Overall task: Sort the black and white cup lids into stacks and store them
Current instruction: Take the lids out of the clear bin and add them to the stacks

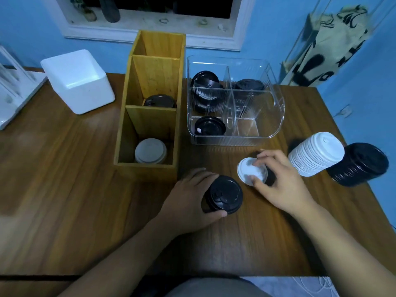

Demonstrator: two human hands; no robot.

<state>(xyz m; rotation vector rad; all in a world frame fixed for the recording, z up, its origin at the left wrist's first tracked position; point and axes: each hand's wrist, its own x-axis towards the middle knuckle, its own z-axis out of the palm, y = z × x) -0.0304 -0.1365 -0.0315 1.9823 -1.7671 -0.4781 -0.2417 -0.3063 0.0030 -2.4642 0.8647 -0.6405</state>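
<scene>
Black lids [225, 196] upright, gripped by left hand [188, 198]; right hand [280, 183] pinches tilted white lid [250, 171].

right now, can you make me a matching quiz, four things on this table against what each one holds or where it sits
Column one:
1 left hand
2 right hand
3 tall white lid stack
4 clear organizer

Column two:
a has black lids in three compartments
b on the table beside the tall black lid stack
c grips a white lid
d grips a short black lid stack

Pairs: 1-d, 2-c, 3-b, 4-a
</scene>
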